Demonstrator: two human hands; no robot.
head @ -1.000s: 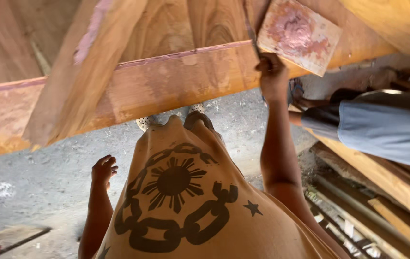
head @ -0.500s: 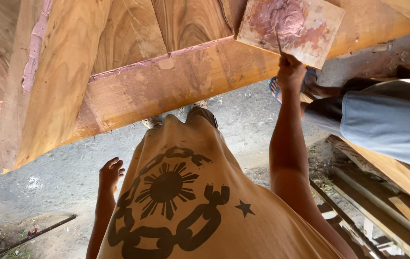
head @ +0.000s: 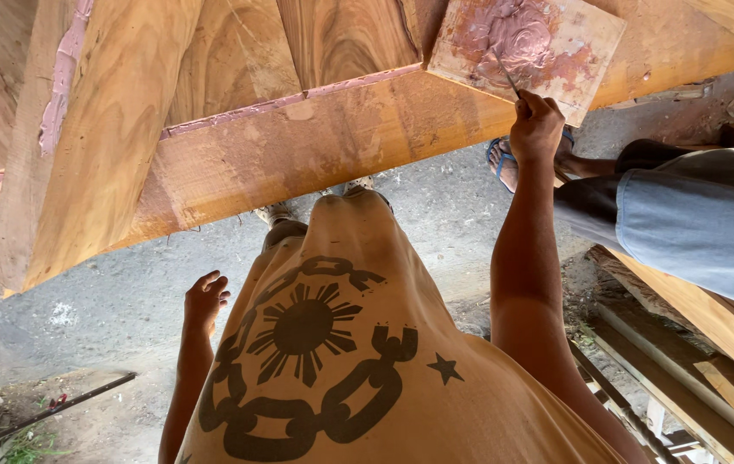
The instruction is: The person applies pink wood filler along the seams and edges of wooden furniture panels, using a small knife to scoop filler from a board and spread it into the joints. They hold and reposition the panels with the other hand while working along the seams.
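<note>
My right hand (head: 536, 127) is raised and closed around a thin putty knife (head: 504, 76), whose blade tip touches a mound of pinkish filler on a square wooden board (head: 529, 45). The board lies on a large varnished wooden frame (head: 315, 142) with pink filler along its joints. My left hand (head: 205, 299) hangs low beside my tan shirt, fingers loosely apart, holding nothing.
Another person sits at the right, with grey shorts (head: 694, 232) and a sandalled foot (head: 501, 161) on the concrete floor. Timber planks (head: 711, 344) are stacked at lower right. A thin metal rod (head: 45, 412) lies on the ground at lower left.
The view has tilted, so the frame and board now sit higher and to the right. My right hand has followed the board, its knife now in the filler. The left hand stays low.
</note>
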